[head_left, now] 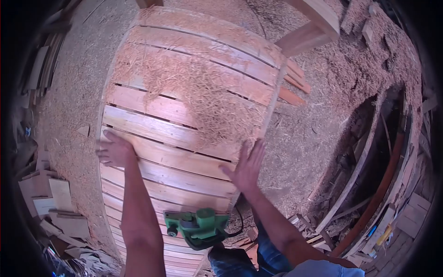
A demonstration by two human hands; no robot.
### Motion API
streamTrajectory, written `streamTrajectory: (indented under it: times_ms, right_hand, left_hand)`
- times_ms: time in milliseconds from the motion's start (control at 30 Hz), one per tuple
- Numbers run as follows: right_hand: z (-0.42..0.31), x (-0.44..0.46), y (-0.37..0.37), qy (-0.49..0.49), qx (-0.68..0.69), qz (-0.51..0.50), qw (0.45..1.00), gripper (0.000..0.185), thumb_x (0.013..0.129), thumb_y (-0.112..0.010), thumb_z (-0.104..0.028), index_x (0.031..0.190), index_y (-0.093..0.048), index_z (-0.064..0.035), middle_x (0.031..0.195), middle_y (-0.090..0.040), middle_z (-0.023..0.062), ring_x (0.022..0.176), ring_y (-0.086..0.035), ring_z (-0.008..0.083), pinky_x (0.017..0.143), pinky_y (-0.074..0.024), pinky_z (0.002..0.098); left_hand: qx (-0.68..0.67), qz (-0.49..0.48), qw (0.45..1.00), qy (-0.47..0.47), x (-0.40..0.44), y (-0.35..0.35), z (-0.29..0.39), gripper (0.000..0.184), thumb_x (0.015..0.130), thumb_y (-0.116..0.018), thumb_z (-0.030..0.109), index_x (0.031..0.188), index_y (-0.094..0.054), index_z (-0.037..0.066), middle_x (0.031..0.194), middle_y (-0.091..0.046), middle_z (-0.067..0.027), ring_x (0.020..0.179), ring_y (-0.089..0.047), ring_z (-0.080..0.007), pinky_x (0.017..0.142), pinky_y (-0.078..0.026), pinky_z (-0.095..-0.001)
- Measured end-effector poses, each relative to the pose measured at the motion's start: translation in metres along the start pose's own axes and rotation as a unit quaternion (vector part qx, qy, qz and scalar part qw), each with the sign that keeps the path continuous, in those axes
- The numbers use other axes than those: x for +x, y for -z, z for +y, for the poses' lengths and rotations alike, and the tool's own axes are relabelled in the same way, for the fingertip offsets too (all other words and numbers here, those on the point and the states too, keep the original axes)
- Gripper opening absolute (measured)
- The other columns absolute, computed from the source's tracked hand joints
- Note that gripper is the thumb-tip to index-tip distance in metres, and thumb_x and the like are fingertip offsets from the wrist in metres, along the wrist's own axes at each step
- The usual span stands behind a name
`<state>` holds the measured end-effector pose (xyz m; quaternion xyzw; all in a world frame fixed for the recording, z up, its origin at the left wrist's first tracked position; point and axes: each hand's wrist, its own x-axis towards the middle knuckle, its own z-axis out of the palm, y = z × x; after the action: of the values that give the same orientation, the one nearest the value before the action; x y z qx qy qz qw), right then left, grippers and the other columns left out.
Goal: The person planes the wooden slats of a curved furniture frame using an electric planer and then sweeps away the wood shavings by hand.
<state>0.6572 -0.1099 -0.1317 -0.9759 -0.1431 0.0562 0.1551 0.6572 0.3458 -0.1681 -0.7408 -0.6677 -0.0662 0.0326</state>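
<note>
A long slatted wooden panel (166,171) stretches away in front of me, its boards separated by narrow dark gaps. My left hand (115,150) lies on its left edge with the fingers spread. At the right edge, my right hand (248,170) rests with fingers stretched out and the thumb apart. Neither hand holds anything. Nearer my body, a green electric hand planer (198,226) sits on the slats between my forearms, its dark cord trailing right. Curly wood shavings (207,101) cover much of the panel's far half.
Wooden beams (309,37) stand at the far right end, near loose reddish strips (293,90) on the floor. Board offcuts (60,207) are piled at left. A curved wooden frame (360,171) with scraps lies at right. Sawdust covers the ground.
</note>
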Motion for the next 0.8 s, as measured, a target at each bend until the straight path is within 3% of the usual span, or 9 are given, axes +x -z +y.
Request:
streamTrajectory:
  times_ms: [133, 233, 333, 433, 533, 633, 733, 767, 800]
  right_hand:
    - [0.001, 0.097, -0.001, -0.089, -0.009, 0.009, 0.996, 0.134, 0.087, -0.079, -0.077, 0.178, -0.016, -0.0008, 0.177, -0.007, 0.0458, 0.167, -0.009, 0.0623, 0.133, -0.0111, 0.0749]
    - [-0.024, 0.163, -0.007, -0.035, 0.066, 0.029, 0.997, 0.128, 0.092, -0.073, -0.078, 0.178, -0.018, -0.0020, 0.180, -0.007, 0.0410, 0.169, -0.008, 0.0566, 0.135, -0.0081, 0.0715]
    - [-0.039, 0.211, 0.018, 0.095, -0.008, 0.007, 0.995, 0.122, 0.095, -0.066, -0.081, 0.178, -0.020, -0.0041, 0.180, -0.008, 0.0394, 0.170, -0.007, 0.0544, 0.136, -0.0077, 0.0692]
    - [0.010, 0.276, 0.010, -0.111, 0.053, 0.174, 0.977, 0.113, 0.101, -0.060, -0.076, 0.179, -0.020, -0.0052, 0.179, -0.014, 0.0401, 0.168, -0.014, 0.0548, 0.135, -0.0123, 0.0683]
    - [0.021, 0.323, 0.012, -0.177, 0.003, 0.158, 0.971, 0.107, 0.104, -0.061, -0.070, 0.178, -0.022, -0.0045, 0.176, -0.021, 0.0412, 0.166, -0.020, 0.0559, 0.135, -0.0166, 0.0644]
    - [-0.016, 0.354, 0.008, -0.042, 0.080, 0.120, 0.989, 0.104, 0.104, -0.062, -0.066, 0.177, -0.023, -0.0017, 0.175, -0.025, 0.0418, 0.165, -0.021, 0.0561, 0.136, -0.0167, 0.0612]
    - [-0.043, 0.378, 0.022, 0.045, 0.008, 0.061, 0.997, 0.103, 0.105, -0.061, -0.064, 0.174, -0.026, 0.0038, 0.175, -0.024, 0.0417, 0.165, -0.021, 0.0563, 0.136, -0.0143, 0.0614]
    - [-0.052, 0.391, 0.028, -0.033, 0.119, 0.127, 0.984, 0.102, 0.106, -0.062, -0.062, 0.172, -0.029, 0.0089, 0.177, -0.023, 0.0409, 0.166, -0.019, 0.0562, 0.137, -0.0120, 0.0610]
    - [-0.052, 0.406, 0.023, -0.082, 0.095, 0.136, 0.983, 0.102, 0.107, -0.062, -0.062, 0.171, -0.029, 0.0094, 0.177, -0.023, 0.0406, 0.166, -0.019, 0.0564, 0.137, -0.0123, 0.0611]
  left_hand:
    - [0.002, -0.010, 1.000, -0.021, -0.002, 0.009, 0.005, 0.089, 0.114, -0.021, 0.076, 0.179, -0.025, 0.016, 0.179, -0.024, -0.0350, 0.166, -0.026, -0.0526, 0.130, -0.022, -0.0742]
    - [0.011, -0.019, 1.000, -0.020, -0.003, 0.009, 0.006, 0.091, 0.113, -0.022, 0.078, 0.179, -0.026, 0.015, 0.180, -0.025, -0.0336, 0.165, -0.027, -0.0535, 0.129, -0.024, -0.0740]
    - [0.015, -0.017, 1.000, -0.014, -0.001, 0.009, 0.005, 0.091, 0.112, -0.023, 0.079, 0.179, -0.027, 0.018, 0.180, -0.027, -0.0314, 0.166, -0.027, -0.0519, 0.130, -0.022, -0.0723]
    - [0.019, -0.007, 1.000, -0.008, 0.000, 0.002, 0.007, 0.090, 0.112, -0.024, 0.080, 0.179, -0.028, 0.021, 0.181, -0.028, -0.0285, 0.167, -0.027, -0.0491, 0.131, -0.021, -0.0706]
    - [0.041, -0.001, 0.999, 0.000, 0.000, 0.003, 0.009, 0.087, 0.113, -0.026, 0.078, 0.180, -0.027, 0.022, 0.182, -0.028, -0.0264, 0.168, -0.027, -0.0455, 0.132, -0.021, -0.0686]
    - [0.054, -0.007, 0.999, 0.004, 0.000, 0.006, 0.011, 0.083, 0.115, -0.028, 0.073, 0.180, -0.025, 0.023, 0.182, -0.027, -0.0261, 0.169, -0.026, -0.0453, 0.133, -0.021, -0.0668]
    - [0.046, -0.004, 0.999, 0.003, 0.000, 0.010, 0.014, 0.081, 0.116, -0.029, 0.071, 0.181, -0.024, 0.023, 0.183, -0.025, -0.0258, 0.169, -0.025, -0.0455, 0.134, -0.021, -0.0666]
    - [0.042, -0.012, 0.999, 0.001, 0.000, 0.011, 0.013, 0.080, 0.116, -0.029, 0.070, 0.181, -0.024, 0.022, 0.183, -0.024, -0.0259, 0.168, -0.025, -0.0469, 0.134, -0.021, -0.0668]
    - [0.042, -0.014, 0.999, 0.003, 0.000, 0.012, 0.014, 0.080, 0.116, -0.029, 0.070, 0.181, -0.024, 0.022, 0.183, -0.024, -0.0259, 0.168, -0.025, -0.0474, 0.134, -0.021, -0.0670]
